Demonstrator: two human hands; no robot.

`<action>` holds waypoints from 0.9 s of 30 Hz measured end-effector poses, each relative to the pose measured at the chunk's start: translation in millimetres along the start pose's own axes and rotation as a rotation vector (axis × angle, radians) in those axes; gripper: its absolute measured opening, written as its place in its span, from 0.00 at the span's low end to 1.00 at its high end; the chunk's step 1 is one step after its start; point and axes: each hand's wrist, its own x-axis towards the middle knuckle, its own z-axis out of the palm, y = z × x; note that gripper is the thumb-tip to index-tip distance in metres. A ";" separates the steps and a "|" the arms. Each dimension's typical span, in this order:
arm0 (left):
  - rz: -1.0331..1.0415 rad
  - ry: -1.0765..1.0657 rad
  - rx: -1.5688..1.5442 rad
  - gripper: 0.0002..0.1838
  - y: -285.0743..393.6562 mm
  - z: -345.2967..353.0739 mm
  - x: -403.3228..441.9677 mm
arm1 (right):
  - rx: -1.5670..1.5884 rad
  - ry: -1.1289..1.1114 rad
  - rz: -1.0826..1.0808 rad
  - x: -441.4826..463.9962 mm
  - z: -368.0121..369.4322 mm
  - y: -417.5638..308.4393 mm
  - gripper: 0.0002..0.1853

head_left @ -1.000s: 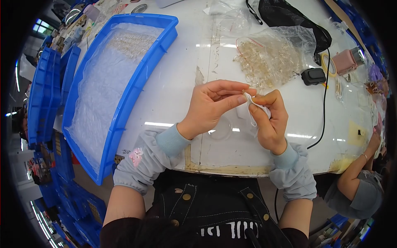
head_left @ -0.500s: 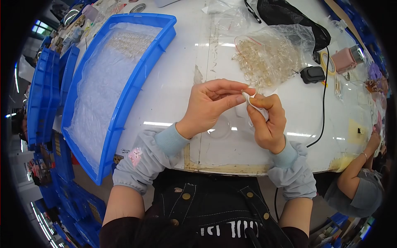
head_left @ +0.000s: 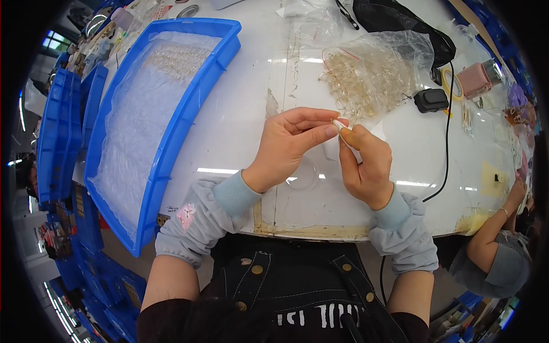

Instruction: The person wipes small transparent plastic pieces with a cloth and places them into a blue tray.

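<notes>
Both my hands meet above the middle of the white table (head_left: 229, 137). My left hand (head_left: 291, 143) pinches something very small between thumb and index finger; what it is cannot be made out. A white cloth (head_left: 341, 125) is gripped between the thumb and fingers of my right hand (head_left: 368, 163), its edge touching my left fingertips. Beyond my hands lies a clear plastic bag (head_left: 372, 74) full of small clear and gold-coloured pieces. On the left, a blue tray (head_left: 189, 108) lined with clear plastic holds rows of similar small pieces near its far end.
A black case (head_left: 430, 100), a black cable, a tape roll (head_left: 452, 84) and a pink object (head_left: 474, 80) lie on the right. Black mesh fabric (head_left: 400, 28) is at the back. A co-worker's arm (head_left: 489, 240) shows at the right edge. Blue crates (head_left: 57, 131) stand at left.
My right hand has turned and closed in toward my left fingertips, and less of the white cloth shows now. My left hand has barely moved.
</notes>
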 end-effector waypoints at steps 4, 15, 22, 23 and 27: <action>-0.036 0.044 -0.003 0.13 -0.7 -1.5 0.1 | -0.081 0.003 -0.013 2.3 3.0 -1.5 0.10; -0.069 0.096 -0.019 0.12 0.2 -3.5 0.7 | -0.107 -0.015 0.042 0.7 4.2 -2.8 0.08; -0.043 0.097 -0.014 0.11 3.8 -6.2 4.0 | 0.064 -0.024 0.182 -6.1 -5.8 1.5 0.08; -0.037 0.084 -0.016 0.11 3.7 -7.2 4.4 | 0.107 -0.003 0.216 -6.4 -6.1 1.8 0.07; -0.001 0.012 -0.037 0.11 -1.0 -8.0 5.4 | 0.194 -0.015 0.273 -6.3 -4.1 0.9 0.08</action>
